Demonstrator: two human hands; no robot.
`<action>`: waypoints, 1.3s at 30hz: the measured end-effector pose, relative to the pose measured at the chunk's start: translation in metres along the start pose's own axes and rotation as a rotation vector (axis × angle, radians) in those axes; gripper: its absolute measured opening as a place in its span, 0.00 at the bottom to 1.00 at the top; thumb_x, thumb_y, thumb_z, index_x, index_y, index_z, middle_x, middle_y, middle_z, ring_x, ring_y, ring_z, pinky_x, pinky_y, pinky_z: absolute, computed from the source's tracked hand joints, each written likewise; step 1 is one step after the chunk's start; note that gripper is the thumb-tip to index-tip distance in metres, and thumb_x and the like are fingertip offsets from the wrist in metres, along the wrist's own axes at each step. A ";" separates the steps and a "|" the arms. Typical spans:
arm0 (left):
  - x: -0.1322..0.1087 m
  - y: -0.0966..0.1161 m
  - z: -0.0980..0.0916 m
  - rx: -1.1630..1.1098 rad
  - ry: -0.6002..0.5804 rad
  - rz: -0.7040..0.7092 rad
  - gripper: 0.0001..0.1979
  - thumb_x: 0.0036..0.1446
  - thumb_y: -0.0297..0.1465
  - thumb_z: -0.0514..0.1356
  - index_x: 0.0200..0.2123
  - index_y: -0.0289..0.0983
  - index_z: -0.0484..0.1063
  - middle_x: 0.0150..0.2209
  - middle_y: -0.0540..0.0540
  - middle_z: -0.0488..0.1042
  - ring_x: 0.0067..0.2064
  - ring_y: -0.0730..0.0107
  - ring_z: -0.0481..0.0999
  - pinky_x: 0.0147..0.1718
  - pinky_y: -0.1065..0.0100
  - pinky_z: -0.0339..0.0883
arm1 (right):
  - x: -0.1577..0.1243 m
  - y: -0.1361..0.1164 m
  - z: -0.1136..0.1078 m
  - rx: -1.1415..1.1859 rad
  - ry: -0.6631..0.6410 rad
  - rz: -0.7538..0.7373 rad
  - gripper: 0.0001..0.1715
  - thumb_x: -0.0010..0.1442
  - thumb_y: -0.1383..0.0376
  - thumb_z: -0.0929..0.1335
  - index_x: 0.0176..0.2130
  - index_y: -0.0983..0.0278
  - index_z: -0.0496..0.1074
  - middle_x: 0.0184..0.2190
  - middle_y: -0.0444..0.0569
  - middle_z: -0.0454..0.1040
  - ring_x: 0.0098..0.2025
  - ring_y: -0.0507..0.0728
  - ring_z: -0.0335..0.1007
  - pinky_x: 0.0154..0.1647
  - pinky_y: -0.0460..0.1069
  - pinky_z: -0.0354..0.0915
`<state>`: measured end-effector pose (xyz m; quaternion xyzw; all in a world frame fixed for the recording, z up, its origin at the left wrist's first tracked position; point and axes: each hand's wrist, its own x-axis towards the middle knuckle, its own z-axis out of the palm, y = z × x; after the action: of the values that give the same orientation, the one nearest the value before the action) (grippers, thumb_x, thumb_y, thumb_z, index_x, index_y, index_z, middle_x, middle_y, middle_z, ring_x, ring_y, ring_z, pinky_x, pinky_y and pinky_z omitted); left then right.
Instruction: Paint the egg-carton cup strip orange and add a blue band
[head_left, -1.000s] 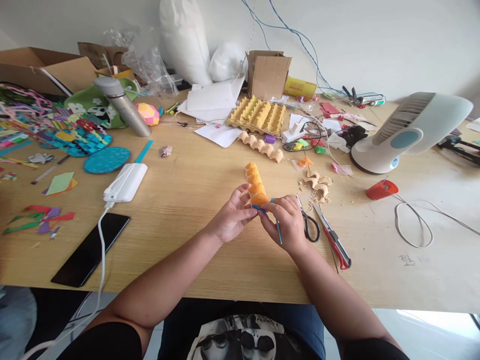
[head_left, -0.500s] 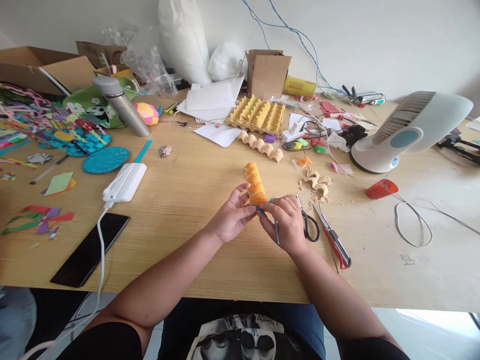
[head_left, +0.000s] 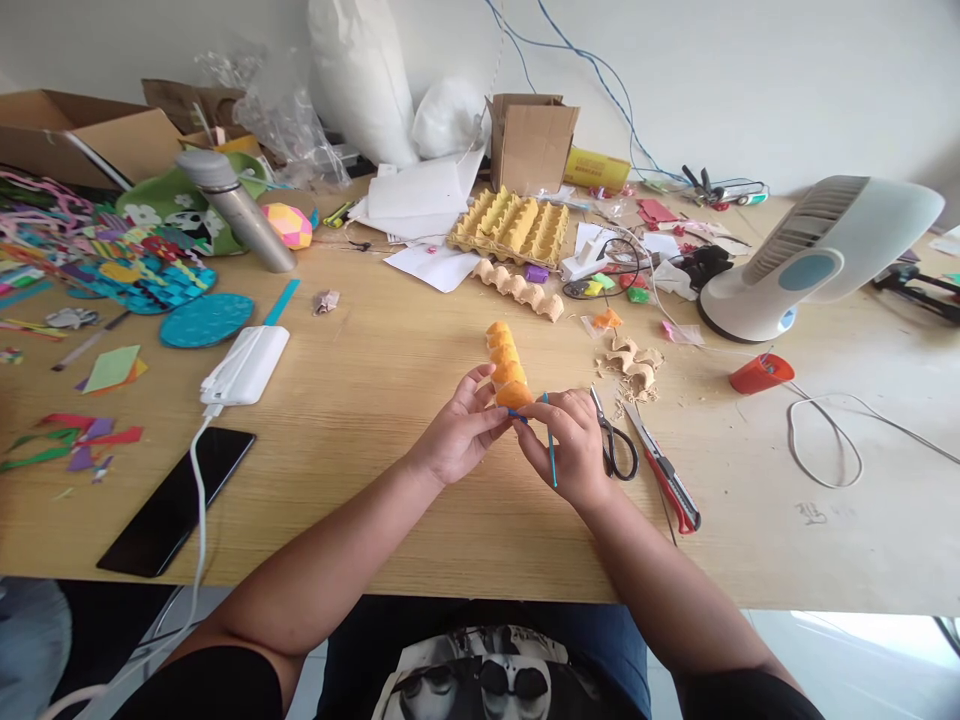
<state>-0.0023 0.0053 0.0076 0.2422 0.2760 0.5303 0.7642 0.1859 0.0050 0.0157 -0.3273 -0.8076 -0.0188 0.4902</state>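
Between my hands is a strip of egg carton (head_left: 505, 358) with orange, clay-like humps, pointing away from me. My left hand (head_left: 456, 435) grips its near end, thumb and fingers closed about it. A small dark blue piece (head_left: 516, 414) lies at that end, at the left thumb's tip. My right hand (head_left: 571, 446) is closed, its thumb and forefinger pinching at the blue piece. A thin light-blue stick (head_left: 553, 457) is tucked between the right hand's fingers. Scissors (head_left: 621, 450) lie beside the right hand, partly covered by it, and a red utility knife (head_left: 673, 487) is further right.
Carton scraps (head_left: 632, 360) lie beyond the scissors. A yellow egg tray (head_left: 511, 228) and a bare carton strip (head_left: 519, 288) are further back. At right stand a white fan (head_left: 795, 260) and a red cup (head_left: 761, 374). A phone (head_left: 176, 500) and power bank (head_left: 247, 368) lie left.
The view has shifted slightly. My hands keep nearly the same hold on the orange strip, with the fingertips moving only a little at the blue piece.
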 end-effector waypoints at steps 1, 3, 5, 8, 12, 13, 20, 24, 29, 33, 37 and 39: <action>0.000 0.000 0.000 -0.001 0.000 0.002 0.32 0.53 0.21 0.75 0.56 0.48 0.70 0.51 0.53 0.78 0.50 0.73 0.81 0.52 0.69 0.75 | 0.000 0.000 0.000 0.018 0.004 0.015 0.11 0.66 0.69 0.74 0.47 0.57 0.75 0.35 0.46 0.77 0.35 0.58 0.73 0.42 0.55 0.66; 0.000 0.000 -0.001 -0.003 -0.001 0.008 0.31 0.54 0.22 0.75 0.56 0.48 0.70 0.51 0.53 0.79 0.51 0.73 0.81 0.54 0.67 0.74 | 0.000 -0.001 0.001 0.069 0.003 0.056 0.11 0.66 0.70 0.74 0.47 0.57 0.76 0.35 0.46 0.78 0.36 0.58 0.74 0.42 0.55 0.67; 0.000 0.000 -0.002 -0.003 -0.004 0.019 0.29 0.55 0.22 0.74 0.56 0.48 0.70 0.52 0.52 0.79 0.52 0.71 0.81 0.57 0.65 0.73 | 0.000 -0.001 0.001 0.138 -0.006 0.127 0.09 0.67 0.70 0.73 0.45 0.57 0.76 0.35 0.46 0.78 0.36 0.58 0.75 0.42 0.55 0.68; 0.000 0.001 -0.003 -0.004 -0.010 0.038 0.28 0.57 0.23 0.74 0.56 0.48 0.70 0.53 0.51 0.80 0.55 0.69 0.81 0.61 0.62 0.71 | 0.001 -0.001 0.001 0.236 -0.031 0.261 0.04 0.68 0.68 0.72 0.42 0.57 0.77 0.33 0.45 0.77 0.33 0.57 0.74 0.41 0.55 0.69; 0.000 0.001 -0.003 -0.017 -0.013 0.047 0.28 0.56 0.23 0.74 0.56 0.48 0.70 0.53 0.52 0.80 0.55 0.70 0.81 0.61 0.63 0.71 | 0.003 0.001 0.000 0.363 -0.055 0.375 0.03 0.69 0.64 0.72 0.39 0.58 0.78 0.31 0.45 0.77 0.33 0.56 0.72 0.39 0.54 0.69; 0.000 0.001 -0.003 -0.023 -0.012 0.046 0.29 0.56 0.23 0.74 0.56 0.48 0.70 0.52 0.52 0.80 0.55 0.71 0.81 0.60 0.64 0.71 | 0.004 0.001 0.000 0.397 -0.056 0.402 0.03 0.69 0.63 0.73 0.39 0.58 0.78 0.31 0.45 0.77 0.33 0.56 0.72 0.39 0.54 0.69; 0.000 0.003 -0.001 -0.024 -0.004 0.035 0.30 0.55 0.23 0.75 0.56 0.48 0.69 0.52 0.53 0.79 0.53 0.74 0.82 0.56 0.70 0.74 | 0.002 0.006 0.002 0.613 -0.076 0.629 0.11 0.67 0.54 0.76 0.38 0.58 0.78 0.33 0.45 0.76 0.35 0.56 0.70 0.43 0.54 0.69; 0.000 0.004 -0.003 -0.033 -0.004 0.023 0.30 0.55 0.23 0.75 0.56 0.48 0.69 0.53 0.52 0.80 0.52 0.75 0.82 0.53 0.71 0.75 | 0.001 0.007 0.005 0.766 -0.080 0.784 0.15 0.62 0.53 0.79 0.38 0.58 0.77 0.33 0.43 0.74 0.36 0.55 0.68 0.44 0.52 0.67; 0.001 0.003 -0.005 -0.023 -0.003 0.022 0.29 0.55 0.23 0.74 0.56 0.48 0.70 0.55 0.52 0.79 0.51 0.75 0.82 0.52 0.72 0.76 | 0.006 0.005 0.006 0.958 -0.068 1.007 0.26 0.51 0.52 0.84 0.36 0.58 0.72 0.34 0.41 0.71 0.37 0.54 0.67 0.41 0.50 0.65; 0.001 0.002 -0.006 -0.026 0.009 0.038 0.28 0.56 0.23 0.74 0.56 0.48 0.71 0.54 0.52 0.79 0.51 0.75 0.82 0.52 0.71 0.77 | 0.008 0.007 0.007 1.107 -0.062 1.132 0.30 0.44 0.51 0.87 0.35 0.59 0.72 0.33 0.39 0.71 0.36 0.52 0.65 0.41 0.48 0.64; 0.002 0.003 -0.005 -0.018 0.008 0.049 0.28 0.56 0.23 0.74 0.55 0.48 0.72 0.53 0.53 0.80 0.50 0.76 0.82 0.50 0.72 0.77 | 0.004 0.010 0.010 1.223 -0.126 1.231 0.28 0.46 0.49 0.86 0.34 0.60 0.75 0.28 0.39 0.71 0.32 0.51 0.63 0.38 0.48 0.63; 0.002 0.003 -0.005 -0.019 0.002 0.050 0.28 0.56 0.23 0.74 0.55 0.48 0.72 0.52 0.54 0.80 0.48 0.77 0.82 0.49 0.73 0.77 | 0.001 0.012 0.011 1.301 -0.147 1.265 0.26 0.46 0.50 0.86 0.33 0.61 0.77 0.28 0.40 0.72 0.32 0.51 0.65 0.38 0.48 0.63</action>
<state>-0.0074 0.0081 0.0059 0.2411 0.2658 0.5520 0.7527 0.1836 0.0191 0.0078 -0.3685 -0.3577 0.7340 0.4444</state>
